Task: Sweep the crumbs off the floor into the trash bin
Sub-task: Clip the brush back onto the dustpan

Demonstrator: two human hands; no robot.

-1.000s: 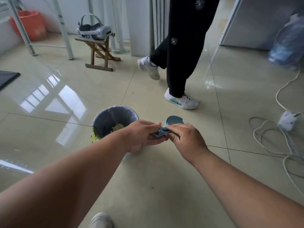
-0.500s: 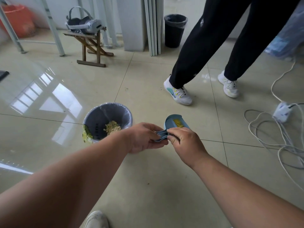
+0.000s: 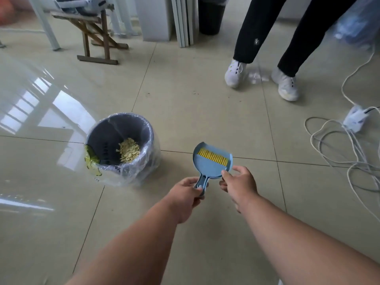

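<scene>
A small grey trash bin (image 3: 141,128) lined with clear plastic stands on the tiled floor at centre left; pale crumbs (image 3: 129,150) lie heaped inside it. To its right I hold a blue dustpan (image 3: 208,166) with a yellow-bristled brush (image 3: 212,156) nested in it, above the floor. My left hand (image 3: 186,193) grips the handle. My right hand (image 3: 238,183) pinches the pan's near right rim. A few dark specks (image 3: 195,93) dot the floor farther away.
A person in black trousers and white shoes (image 3: 234,74) stands at the upper right. White cables and a power adapter (image 3: 354,118) sprawl on the right. A wooden folding stool (image 3: 96,36) and a black bin (image 3: 211,16) stand at the back.
My view tilted down and drew closer. The dustpan with the brush has come up flat into full view, my hands moved apart along it, and the person stepped to the right.
</scene>
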